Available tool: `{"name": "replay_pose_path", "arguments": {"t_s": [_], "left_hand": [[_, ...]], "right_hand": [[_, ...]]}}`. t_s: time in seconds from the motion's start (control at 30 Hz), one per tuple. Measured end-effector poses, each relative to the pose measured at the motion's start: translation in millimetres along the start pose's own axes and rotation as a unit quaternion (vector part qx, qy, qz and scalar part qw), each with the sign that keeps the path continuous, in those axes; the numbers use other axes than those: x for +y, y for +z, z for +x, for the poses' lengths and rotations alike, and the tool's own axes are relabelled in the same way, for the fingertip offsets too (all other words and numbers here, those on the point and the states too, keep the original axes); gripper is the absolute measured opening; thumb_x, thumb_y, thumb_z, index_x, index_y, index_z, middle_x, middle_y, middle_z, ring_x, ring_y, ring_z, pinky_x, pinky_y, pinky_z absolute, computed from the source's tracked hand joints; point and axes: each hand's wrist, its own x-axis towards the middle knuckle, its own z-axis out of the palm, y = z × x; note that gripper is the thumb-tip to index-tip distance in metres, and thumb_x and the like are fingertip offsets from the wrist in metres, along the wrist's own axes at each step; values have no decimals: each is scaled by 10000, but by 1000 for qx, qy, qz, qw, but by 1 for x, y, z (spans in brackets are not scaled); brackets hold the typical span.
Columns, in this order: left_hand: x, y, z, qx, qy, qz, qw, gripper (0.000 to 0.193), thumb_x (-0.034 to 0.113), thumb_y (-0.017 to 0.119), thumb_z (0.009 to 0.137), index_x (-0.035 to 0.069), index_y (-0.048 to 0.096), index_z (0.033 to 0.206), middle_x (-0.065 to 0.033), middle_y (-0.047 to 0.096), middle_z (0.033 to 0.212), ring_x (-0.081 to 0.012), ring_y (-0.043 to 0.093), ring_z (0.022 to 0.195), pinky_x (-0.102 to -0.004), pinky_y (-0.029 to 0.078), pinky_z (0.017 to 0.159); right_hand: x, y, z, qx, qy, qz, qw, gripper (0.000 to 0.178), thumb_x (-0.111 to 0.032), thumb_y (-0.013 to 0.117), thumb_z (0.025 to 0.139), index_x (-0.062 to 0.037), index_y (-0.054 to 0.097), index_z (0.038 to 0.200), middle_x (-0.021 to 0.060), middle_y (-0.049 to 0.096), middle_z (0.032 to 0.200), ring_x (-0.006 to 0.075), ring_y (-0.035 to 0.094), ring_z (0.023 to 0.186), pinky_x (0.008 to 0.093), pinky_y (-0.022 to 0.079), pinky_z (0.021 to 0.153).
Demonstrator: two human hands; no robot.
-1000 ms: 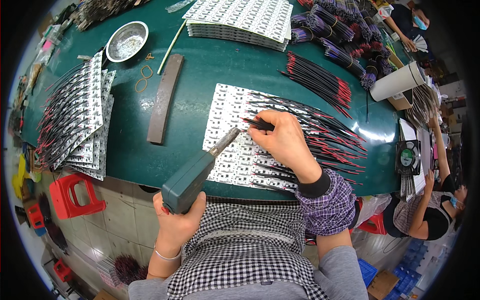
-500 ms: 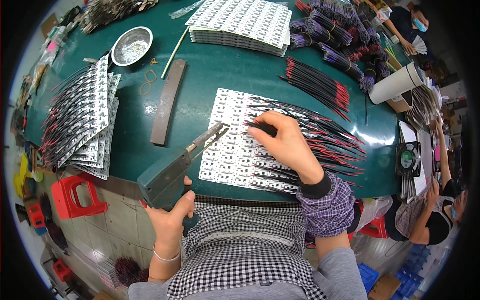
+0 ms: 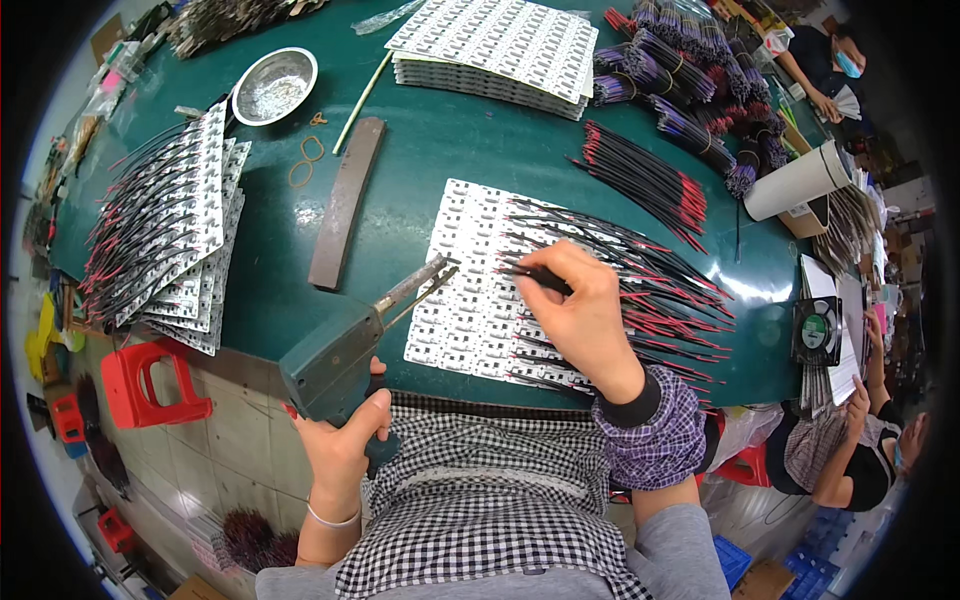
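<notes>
My left hand (image 3: 343,432) is wrapped round the handle of a dark green soldering gun (image 3: 335,352). The gun's metal tip and thin feed tube point up and right, over the left part of a white circuit board panel (image 3: 450,320). Over the middle of that panel, my right hand (image 3: 588,318) pinches a small bunch of black wires (image 3: 545,279), their ends poking out past the fingertips toward the board. Rows of black wires with red ends (image 3: 680,290) fan out from the panel to the right, some passing under my right hand.
Wired panels (image 3: 210,190) lie stacked at left, bare panels (image 3: 500,45) at the back. Also on the green table are a metal bowl (image 3: 275,88), a brown bar (image 3: 347,205), loose wires (image 3: 645,180), purple wire bundles (image 3: 680,75) and a small fan (image 3: 817,330). Other people work at right.
My right hand has shifted slightly down and right relative to the panel, still pinching wires. The gun's tip is slightly lower against the board. The whole view has shifted a little.
</notes>
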Motion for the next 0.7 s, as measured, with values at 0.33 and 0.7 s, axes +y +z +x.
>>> {"name": "replay_pose_path", "arguments": {"t_s": [0.33, 0.7], "left_hand": [[-1, 0, -6, -13, -4, 24, 1000, 412, -106, 687, 798, -53, 586, 1194, -144, 679, 1066, -99, 571, 596, -227, 460, 487], [-3, 2, -11, -26, 1, 44, 999, 376, -89, 704, 806, -36, 634, 1171, -106, 708, 1024, -64, 567, 589, -208, 458, 499]], "right_hand": [[2, 8, -2, -43, 27, -59, 997, 108, -48, 675, 815, 27, 654, 889, 136, 635, 836, 283, 619, 685, 362, 489, 609], [-2, 8, -1, -47, 62, -29, 997, 122, -103, 697, 804, -7, 691, 879, 137, 697, 755, 286, 663, 603, 372, 503, 583]]}}
